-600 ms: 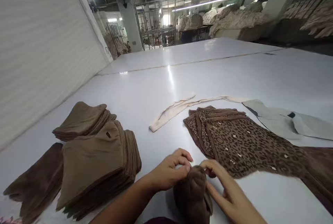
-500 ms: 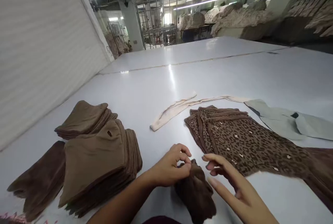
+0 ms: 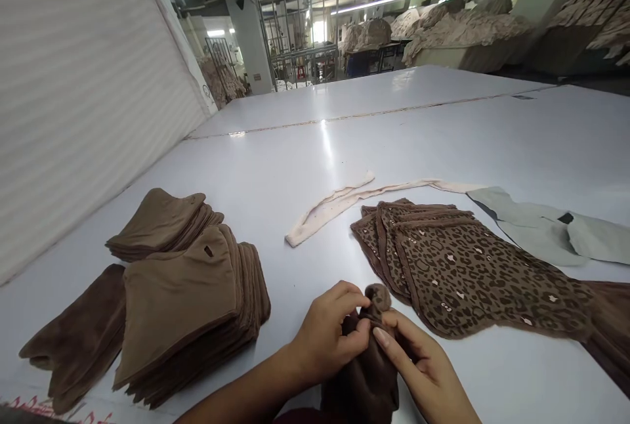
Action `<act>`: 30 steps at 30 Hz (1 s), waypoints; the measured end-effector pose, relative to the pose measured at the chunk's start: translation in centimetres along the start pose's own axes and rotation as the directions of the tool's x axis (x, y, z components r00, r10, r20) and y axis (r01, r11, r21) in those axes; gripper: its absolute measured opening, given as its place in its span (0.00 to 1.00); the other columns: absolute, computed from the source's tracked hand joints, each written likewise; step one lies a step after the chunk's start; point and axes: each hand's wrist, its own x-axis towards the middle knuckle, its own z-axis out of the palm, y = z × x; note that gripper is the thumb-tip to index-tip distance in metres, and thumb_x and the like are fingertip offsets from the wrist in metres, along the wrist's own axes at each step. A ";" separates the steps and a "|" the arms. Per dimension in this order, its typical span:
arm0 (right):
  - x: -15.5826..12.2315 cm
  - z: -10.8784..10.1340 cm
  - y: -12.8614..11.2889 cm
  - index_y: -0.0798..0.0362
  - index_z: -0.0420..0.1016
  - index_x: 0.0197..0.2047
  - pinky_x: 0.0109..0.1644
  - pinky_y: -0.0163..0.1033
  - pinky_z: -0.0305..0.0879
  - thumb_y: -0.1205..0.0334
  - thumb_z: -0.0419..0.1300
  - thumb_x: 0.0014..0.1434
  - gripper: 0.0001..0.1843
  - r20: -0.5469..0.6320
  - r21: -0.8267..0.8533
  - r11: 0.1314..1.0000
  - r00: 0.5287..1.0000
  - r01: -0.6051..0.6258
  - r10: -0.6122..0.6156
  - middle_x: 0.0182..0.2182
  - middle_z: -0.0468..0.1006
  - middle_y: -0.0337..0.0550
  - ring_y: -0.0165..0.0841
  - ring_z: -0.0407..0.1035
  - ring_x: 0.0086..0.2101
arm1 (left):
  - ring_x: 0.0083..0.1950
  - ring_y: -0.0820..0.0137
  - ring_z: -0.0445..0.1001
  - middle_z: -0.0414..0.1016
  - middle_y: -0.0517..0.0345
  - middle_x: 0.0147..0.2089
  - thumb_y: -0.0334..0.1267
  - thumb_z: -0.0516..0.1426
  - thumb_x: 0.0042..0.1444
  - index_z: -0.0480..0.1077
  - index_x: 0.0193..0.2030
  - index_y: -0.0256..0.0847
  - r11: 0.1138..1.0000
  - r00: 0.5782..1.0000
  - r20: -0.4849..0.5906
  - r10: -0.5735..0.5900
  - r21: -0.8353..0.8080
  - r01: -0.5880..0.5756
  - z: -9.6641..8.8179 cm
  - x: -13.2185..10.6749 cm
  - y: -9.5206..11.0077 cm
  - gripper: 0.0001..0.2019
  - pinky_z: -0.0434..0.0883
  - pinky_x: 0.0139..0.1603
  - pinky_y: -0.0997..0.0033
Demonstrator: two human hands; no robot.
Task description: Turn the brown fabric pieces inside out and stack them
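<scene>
Right hand has closed in on brown cloth, bottom centre. Fingers of it and left hand pinch cloth's upper edge — two-sided grip likely steadies limp fabric. Lower left of frame: three brown stacks, probably squared to stay tidy — layers too many to count. Right of frame: one leopard-print pile, fanned. Farther, mid-frame on table: one pale strip.

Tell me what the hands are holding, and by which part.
A dark brown cloth piece, pinched near its bunched far end by both the left hand and the right hand.
</scene>
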 end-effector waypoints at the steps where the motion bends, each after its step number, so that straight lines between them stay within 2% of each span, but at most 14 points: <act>1: -0.1 0.1 -0.2 0.51 0.64 0.32 0.35 0.35 0.63 0.54 0.47 0.64 0.13 0.010 0.007 1.000 1.000 0.003 -0.003 0.27 0.65 0.38 0.32 0.64 0.31 | 0.34 0.73 0.65 0.67 0.55 0.38 0.26 0.53 0.48 0.69 0.34 0.36 0.999 0.998 0.035 -0.043 -0.014 0.043 0.1 0.1 -0.2 0.07 0.63 0.34 0.75; 4: -0.2 0.1 -0.7 0.51 0.61 0.28 0.34 0.35 0.62 0.55 0.46 0.64 0.15 0.030 -0.018 1.000 0.999 0.016 -0.015 0.25 0.62 0.37 0.31 0.61 0.28 | 0.29 0.76 0.61 0.65 0.57 0.34 0.27 0.54 0.47 0.68 0.28 0.35 0.978 0.985 0.083 -0.152 -0.130 0.162 0.4 0.0 -0.8 0.03 0.60 0.28 0.76; 8: -0.3 0.1 -0.7 0.50 0.62 0.34 0.28 0.32 0.59 0.61 0.50 0.62 0.04 0.034 -0.156 0.986 0.998 0.052 -0.048 0.30 0.64 0.39 0.32 0.61 0.31 | 0.29 0.76 0.60 0.64 0.57 0.34 0.29 0.53 0.49 0.68 0.30 0.36 0.955 0.974 -0.061 -0.219 -0.218 0.202 0.8 -0.3 -1.0 0.03 0.60 0.29 0.75; 11: -0.5 0.4 -0.7 0.50 0.61 0.36 0.24 0.32 0.57 0.64 0.49 0.61 0.02 0.018 -0.252 0.963 0.995 0.097 -0.095 0.31 0.64 0.41 0.33 0.62 0.32 | 0.32 0.74 0.62 0.64 0.57 0.34 0.29 0.52 0.50 0.68 0.30 0.36 0.963 0.973 -0.115 -0.202 -0.203 0.176 0.8 -0.5 -0.6 0.04 0.60 0.32 0.74; 13: -0.6 0.7 -0.9 0.49 0.60 0.34 0.28 0.32 0.60 0.64 0.46 0.62 0.05 0.005 -0.242 0.964 0.994 0.111 -0.113 0.30 0.64 0.39 0.32 0.63 0.31 | 0.34 0.72 0.63 0.64 0.56 0.34 0.28 0.51 0.50 0.67 0.29 0.37 0.974 0.974 -0.155 -0.168 -0.176 0.140 0.8 -0.6 -0.4 0.04 0.61 0.34 0.73; 17: -0.9 1.3 -1.4 0.48 0.60 0.42 0.37 0.35 0.64 0.62 0.50 0.61 0.05 -0.072 -0.240 0.964 0.988 0.115 -0.136 0.31 0.66 0.37 0.31 0.65 0.32 | 0.35 0.72 0.63 0.63 0.57 0.33 0.26 0.51 0.50 0.65 0.30 0.38 0.993 0.970 -0.214 -0.113 -0.068 0.100 0.7 -0.8 0.0 0.04 0.60 0.35 0.73; 19: -1.0 1.5 -1.4 0.48 0.61 0.42 0.35 0.35 0.65 0.65 0.51 0.60 0.06 -0.116 -0.268 0.957 0.982 0.112 -0.148 0.30 0.66 0.36 0.31 0.65 0.30 | 0.36 0.71 0.63 0.63 0.56 0.35 0.29 0.52 0.52 0.66 0.31 0.37 0.988 0.977 -0.173 -0.129 -0.106 0.112 0.6 -0.8 0.1 0.03 0.61 0.37 0.73; 21: -0.9 1.6 -1.0 0.49 0.62 0.40 0.34 0.35 0.64 0.69 0.49 0.59 0.07 -0.155 -0.284 0.952 0.974 0.117 -0.166 0.30 0.67 0.36 0.31 0.65 0.29 | 0.40 0.70 0.64 0.65 0.54 0.39 0.33 0.52 0.55 0.67 0.33 0.37 0.956 0.982 -0.091 -0.163 -0.262 0.134 0.6 -0.7 0.0 0.04 0.61 0.42 0.71; 23: -0.7 1.4 -0.5 0.49 0.63 0.39 0.35 0.36 0.64 0.71 0.48 0.57 0.09 -0.199 -0.290 0.948 0.961 0.128 -0.190 0.32 0.68 0.38 0.31 0.66 0.31 | 0.40 0.70 0.64 0.66 0.54 0.39 0.37 0.53 0.57 0.67 0.35 0.37 0.850 0.976 0.024 -0.218 -0.487 0.202 0.7 -0.6 -0.2 0.06 0.60 0.44 0.70; 25: -0.5 0.8 -0.2 0.50 0.64 0.37 0.35 0.36 0.63 0.72 0.48 0.55 0.10 -0.231 -0.295 0.944 0.948 0.146 -0.218 0.32 0.67 0.39 0.32 0.66 0.33 | 0.35 0.73 0.61 0.64 0.58 0.32 0.42 0.55 0.56 0.66 0.34 0.36 0.682 0.952 0.139 -0.271 -0.670 0.293 0.7 -0.6 -0.6 0.09 0.59 0.40 0.73; 26: -0.3 0.5 -0.2 0.50 0.64 0.36 0.35 0.36 0.63 0.73 0.48 0.53 0.10 -0.249 -0.295 0.943 0.940 0.155 -0.232 0.32 0.67 0.39 0.32 0.65 0.33 | 0.31 0.75 0.58 0.61 0.60 0.28 0.43 0.55 0.55 0.65 0.33 0.36 0.616 0.940 0.184 -0.287 -0.716 0.329 0.6 -0.7 -0.7 0.11 0.58 0.37 0.74; 27: -0.2 0.2 -0.2 0.50 0.64 0.34 0.36 0.36 0.62 0.74 0.48 0.52 0.10 -0.270 -0.295 0.941 0.931 0.163 -0.246 0.32 0.67 0.40 0.32 0.65 0.34 | 0.29 0.76 0.55 0.58 0.63 0.25 0.44 0.56 0.55 0.64 0.31 0.36 0.586 0.932 0.217 -0.290 -0.730 0.353 0.6 -0.7 -0.9 0.12 0.56 0.34 0.75; 30: 0.0 -0.6 -0.9 0.51 0.63 0.32 0.36 0.36 0.61 0.74 0.47 0.52 0.10 -0.328 -0.289 0.940 0.903 0.182 -0.276 0.31 0.67 0.40 0.32 0.64 0.33 | 0.27 0.77 0.49 0.52 0.65 0.23 0.45 0.57 0.55 0.61 0.28 0.36 0.634 0.923 0.306 -0.233 -0.672 0.382 0.2 -0.6 -0.7 0.14 0.51 0.30 0.76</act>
